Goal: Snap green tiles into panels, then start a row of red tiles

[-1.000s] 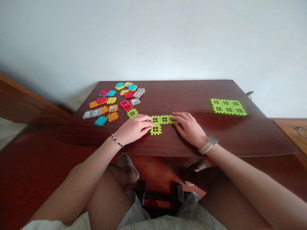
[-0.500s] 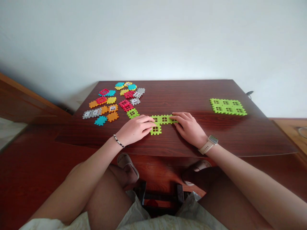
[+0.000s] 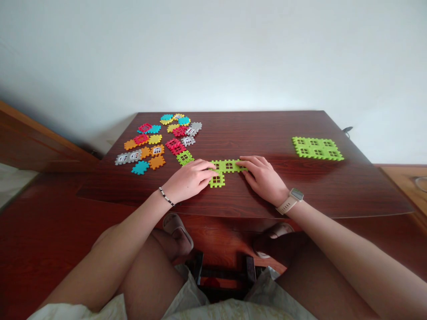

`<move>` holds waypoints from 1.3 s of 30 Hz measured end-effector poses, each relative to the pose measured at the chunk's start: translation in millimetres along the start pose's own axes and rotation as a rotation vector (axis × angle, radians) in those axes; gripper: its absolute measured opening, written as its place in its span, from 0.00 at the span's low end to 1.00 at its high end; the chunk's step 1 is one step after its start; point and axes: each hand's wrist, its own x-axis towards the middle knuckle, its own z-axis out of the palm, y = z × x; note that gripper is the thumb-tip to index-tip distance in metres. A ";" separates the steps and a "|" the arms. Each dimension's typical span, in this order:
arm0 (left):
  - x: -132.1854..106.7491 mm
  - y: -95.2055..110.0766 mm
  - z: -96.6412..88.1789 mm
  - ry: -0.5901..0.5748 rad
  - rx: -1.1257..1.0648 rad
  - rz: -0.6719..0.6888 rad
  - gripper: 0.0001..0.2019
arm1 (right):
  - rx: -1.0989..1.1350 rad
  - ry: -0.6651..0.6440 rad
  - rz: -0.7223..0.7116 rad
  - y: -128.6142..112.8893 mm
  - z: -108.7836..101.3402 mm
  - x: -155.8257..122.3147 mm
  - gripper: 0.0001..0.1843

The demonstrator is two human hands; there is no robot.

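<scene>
In the head view, the green strip (image 3: 223,168) lies flat close to the near edge of the table (image 3: 247,138), with a narrow band of tabletop in front and a deep stretch behind, up to the wall (image 3: 233,58). The left hand (image 3: 188,180) has its bent fingertips on the strip's left end, and the right hand (image 3: 263,178) lays its fingers over the right end; whether either grips or only presses, I cannot tell. Wide tabletop runs rightward to the 6-window sheet (image 3: 318,148), well apart from the right hand. On the other side the margin is tighter: a loose green panel (image 3: 184,158) lies just beyond the left knuckles, beside the coloured panels (image 3: 156,162).

The tabletop is dark reddish-brown with streaked grain and a soft sheen; the wall is plain and pale, and the floor (image 3: 50,240) is a glossy red-brown.

Panels are squarish with toothed edges (they look like plastic), many with window cutouts. The strip shows 3 panels in a row and 1 below its left end; the sheet has 2 rows of 3. A pale-strapped watch (image 3: 290,202) circles the right wrist.
</scene>
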 end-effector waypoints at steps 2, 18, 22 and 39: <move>0.1 0.3 -0.1 0.001 0.005 0.001 0.16 | -0.001 -0.001 0.000 -0.2 0.0 0.0 0.20; 1.7 -0.6 4.2 -0.036 0.048 0.048 0.17 | -0.007 -0.004 -0.006 1.2 0.6 0.2 0.19; 1.4 -0.7 4.2 -0.038 0.053 0.045 0.19 | -0.006 -0.002 -0.009 1.1 0.9 0.5 0.19; -5.8 -16.1 -7.5 0.043 0.076 0.114 0.22 | -0.009 0.009 -0.006 3.1 -1.7 -2.7 0.19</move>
